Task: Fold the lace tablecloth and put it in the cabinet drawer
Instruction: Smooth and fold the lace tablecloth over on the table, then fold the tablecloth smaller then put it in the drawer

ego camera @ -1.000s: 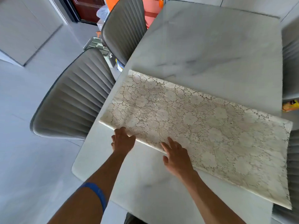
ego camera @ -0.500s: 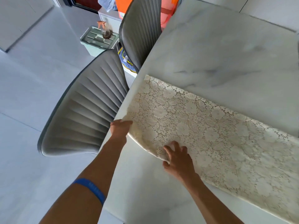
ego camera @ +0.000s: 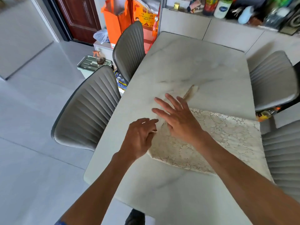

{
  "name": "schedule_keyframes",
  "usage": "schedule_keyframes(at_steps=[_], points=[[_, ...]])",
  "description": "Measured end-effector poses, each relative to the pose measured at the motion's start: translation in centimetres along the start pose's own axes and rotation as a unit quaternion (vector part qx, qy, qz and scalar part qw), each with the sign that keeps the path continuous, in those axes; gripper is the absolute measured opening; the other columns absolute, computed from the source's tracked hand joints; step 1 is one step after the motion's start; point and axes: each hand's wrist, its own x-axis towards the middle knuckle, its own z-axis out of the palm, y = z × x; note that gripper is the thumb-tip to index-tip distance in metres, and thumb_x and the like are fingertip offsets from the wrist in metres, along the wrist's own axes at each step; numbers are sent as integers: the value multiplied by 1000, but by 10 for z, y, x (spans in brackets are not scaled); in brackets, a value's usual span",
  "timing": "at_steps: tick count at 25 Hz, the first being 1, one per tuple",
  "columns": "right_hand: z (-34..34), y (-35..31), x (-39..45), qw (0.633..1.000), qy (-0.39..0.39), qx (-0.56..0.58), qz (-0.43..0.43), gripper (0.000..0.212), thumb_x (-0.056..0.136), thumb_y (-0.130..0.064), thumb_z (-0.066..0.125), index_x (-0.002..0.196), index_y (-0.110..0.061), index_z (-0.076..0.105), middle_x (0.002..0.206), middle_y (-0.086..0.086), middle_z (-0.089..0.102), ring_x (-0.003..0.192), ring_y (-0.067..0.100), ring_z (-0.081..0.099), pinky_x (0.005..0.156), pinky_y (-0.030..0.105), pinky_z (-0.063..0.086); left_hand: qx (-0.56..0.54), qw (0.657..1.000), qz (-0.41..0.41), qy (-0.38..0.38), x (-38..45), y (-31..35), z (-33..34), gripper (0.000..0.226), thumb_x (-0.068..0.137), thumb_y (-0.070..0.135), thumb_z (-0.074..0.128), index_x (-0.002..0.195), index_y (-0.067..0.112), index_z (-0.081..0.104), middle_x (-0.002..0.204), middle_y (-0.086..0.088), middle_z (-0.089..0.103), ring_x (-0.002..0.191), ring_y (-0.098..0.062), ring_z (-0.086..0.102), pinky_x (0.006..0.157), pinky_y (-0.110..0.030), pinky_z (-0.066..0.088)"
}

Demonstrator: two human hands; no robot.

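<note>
The cream lace tablecloth (ego camera: 227,140) lies folded into a long strip on the white marble table (ego camera: 186,62), reaching toward the right edge. Its left end is lifted off the table and blurred. My left hand (ego camera: 139,137) pinches the cloth's near left edge between thumb and fingers. Just beyond it, my right hand (ego camera: 177,117) has its fingers spread flat against the raised part of the cloth. Grey cabinet fronts (ego camera: 227,31) stand behind the table's far end; I cannot make out a drawer.
Two grey ribbed chairs (ego camera: 87,108) (ego camera: 129,49) line the table's left side and two more (ego camera: 272,78) (ego camera: 284,159) the right. Orange bags (ego camera: 116,18) and a green bin (ego camera: 92,64) sit on the floor at the far left. Bottles crowd the cabinet top.
My left hand has gripped the cloth's left end and carried it up and to the right. My right hand has lifted off the near edge and spread open. The view has tilted up.
</note>
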Motion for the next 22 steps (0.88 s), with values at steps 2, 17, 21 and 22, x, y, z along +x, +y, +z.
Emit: schedule_keyframes(at_steps=[2, 17, 21, 22], points=[[-36, -2, -25, 997, -34, -61, -39, 24, 81, -10, 70, 102, -22, 72, 135, -2, 61, 141, 31, 37, 117, 61, 16, 7, 999, 35, -11, -24, 30, -19, 15, 78, 0, 65, 87, 12, 67, 89, -1, 73, 78, -24, 65, 77, -38, 53], [-123, -202, -224, 948, -14, 113, 297, 62, 83, -50, 64, 140, -40, 45, 152, -9, 41, 145, 19, 27, 116, 45, 20, 17, 996, 69, -57, -222, 150, -178, 12, 85, 14, 67, 80, 25, 63, 135, 18, 56, 139, -12, 36, 116, -54, 4], [-142, -374, -228, 881, 10, 386, 273, 68, 72, -46, 66, 135, -48, 40, 140, -24, 47, 126, -9, 39, 104, 16, 31, 0, 997, 58, -45, -305, 158, -226, 9, 84, 19, 66, 83, 27, 60, 122, 11, 67, 122, -14, 54, 111, -63, 21], [-145, -412, -228, 876, 57, 385, 284, 56, 72, -41, 63, 126, -45, 48, 126, -25, 57, 112, -15, 45, 93, 9, 34, 3, 997, 64, -51, -327, 160, -237, 6, 85, 20, 65, 86, 25, 63, 120, 10, 67, 120, -15, 56, 109, -63, 24]])
